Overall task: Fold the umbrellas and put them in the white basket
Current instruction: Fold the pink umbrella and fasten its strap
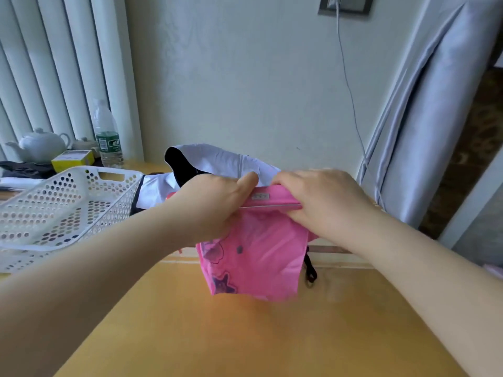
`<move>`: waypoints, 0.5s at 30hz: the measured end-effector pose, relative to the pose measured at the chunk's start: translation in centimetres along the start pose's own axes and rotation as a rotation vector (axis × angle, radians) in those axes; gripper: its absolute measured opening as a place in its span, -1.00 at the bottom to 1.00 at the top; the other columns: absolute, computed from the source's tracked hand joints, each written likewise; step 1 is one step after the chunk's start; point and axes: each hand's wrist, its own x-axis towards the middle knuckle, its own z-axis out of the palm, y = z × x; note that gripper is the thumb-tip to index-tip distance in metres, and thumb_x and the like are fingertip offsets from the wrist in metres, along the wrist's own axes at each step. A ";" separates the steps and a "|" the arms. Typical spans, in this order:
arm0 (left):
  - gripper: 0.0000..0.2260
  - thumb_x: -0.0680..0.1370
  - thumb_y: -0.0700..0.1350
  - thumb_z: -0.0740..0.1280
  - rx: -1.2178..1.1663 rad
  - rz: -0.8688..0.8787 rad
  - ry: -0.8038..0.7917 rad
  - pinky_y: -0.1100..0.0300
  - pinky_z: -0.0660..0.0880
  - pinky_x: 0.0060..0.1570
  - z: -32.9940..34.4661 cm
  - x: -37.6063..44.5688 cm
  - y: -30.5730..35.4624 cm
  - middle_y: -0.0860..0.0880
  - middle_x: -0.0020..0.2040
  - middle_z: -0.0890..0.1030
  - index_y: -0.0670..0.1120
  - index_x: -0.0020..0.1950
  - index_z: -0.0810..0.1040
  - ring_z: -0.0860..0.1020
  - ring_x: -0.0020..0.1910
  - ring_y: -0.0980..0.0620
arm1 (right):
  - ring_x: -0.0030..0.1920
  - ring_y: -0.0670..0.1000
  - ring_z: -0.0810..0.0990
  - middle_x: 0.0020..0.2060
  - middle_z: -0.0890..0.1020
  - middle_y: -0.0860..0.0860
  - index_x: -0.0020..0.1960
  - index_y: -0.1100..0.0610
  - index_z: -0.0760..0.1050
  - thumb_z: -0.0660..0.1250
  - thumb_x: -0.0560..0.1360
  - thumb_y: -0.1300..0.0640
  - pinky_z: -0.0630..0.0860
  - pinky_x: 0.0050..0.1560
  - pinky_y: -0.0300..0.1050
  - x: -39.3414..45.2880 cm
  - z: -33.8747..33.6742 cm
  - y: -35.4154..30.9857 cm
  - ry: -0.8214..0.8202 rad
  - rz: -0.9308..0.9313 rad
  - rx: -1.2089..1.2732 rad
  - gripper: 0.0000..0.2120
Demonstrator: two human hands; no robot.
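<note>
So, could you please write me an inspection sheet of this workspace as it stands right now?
Surface: yellow wooden table, bare in the near part.
Job's things: pink umbrella held above the table, canopy hanging loose; white and black umbrella lying behind it; white basket at the left, nothing seen inside.
Clutter: white teapot, yellow box and water bottle at the far left.
Hands: left hand and right hand both grip the pink umbrella's top edge, fingers curled.
Cables: white cable hanging from a wall socket.
Surroundings: pale wall, radiator at the left, grey curtain at the right.
</note>
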 end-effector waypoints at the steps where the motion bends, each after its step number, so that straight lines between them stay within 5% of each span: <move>1: -0.60 0.31 -0.28 0.33 0.039 -0.071 -0.019 0.17 0.04 -0.53 -0.3 0.5 -0.2 0.02 -0.41 0.34 -0.07 -0.04 0.15 0.41 -0.43 -0.14 | 0.15 0.08 0.51 0.14 0.59 -0.03 0.32 0.03 0.40 0.40 0.46 0.01 0.32 0.17 -0.04 0.1 0.2 0.4 0.103 -0.011 0.039 -0.54; 4: -0.75 0.45 -0.21 0.23 0.047 -0.208 -0.180 0.10 0.04 -0.48 -0.5 0.4 -0.9 -0.06 -0.24 0.49 -0.13 0.07 0.25 0.49 -0.24 -0.18 | 0.21 0.04 0.36 0.18 0.56 0.06 0.34 0.12 0.43 0.56 0.30 0.03 0.14 0.27 -0.08 -0.6 1.3 1.0 0.321 -0.011 0.122 -0.33; 7: -0.69 0.43 -0.25 0.23 0.063 -0.184 -0.185 0.12 0.07 -0.47 0.3 -0.4 -1.3 -0.11 -0.09 0.57 -0.16 0.17 0.33 0.53 -0.14 -0.19 | 0.18 0.03 0.39 0.14 0.58 0.04 0.28 0.12 0.47 0.56 0.29 0.01 0.18 0.26 -0.09 -1.0 2.5 0.8 0.317 -0.023 0.134 -0.39; 11: -0.67 0.33 -0.31 0.31 0.037 -0.103 -0.096 0.22 -0.01 -0.51 1.4 -0.8 -1.3 -0.13 -0.25 0.58 -0.21 0.08 0.41 0.57 -0.31 -0.22 | 0.16 0.01 0.50 0.11 0.57 -0.08 0.26 0.04 0.47 0.38 0.47 -0.07 0.38 0.20 -0.07 0.2 2.0 -0.4 0.005 -0.029 0.217 -0.59; 15: -0.48 0.02 -0.31 0.42 0.126 0.083 0.006 0.30 0.06 -0.63 1.0 -1.6 -0.9 0.01 -0.50 0.42 -0.12 -0.11 0.30 0.40 -0.62 -0.05 | -0.05 0.01 0.55 -0.13 0.54 -0.08 0.11 0.06 0.45 0.32 0.50 -0.13 0.48 -0.17 -0.07 1.3 1.5 -1.0 -0.240 -0.028 0.195 -0.69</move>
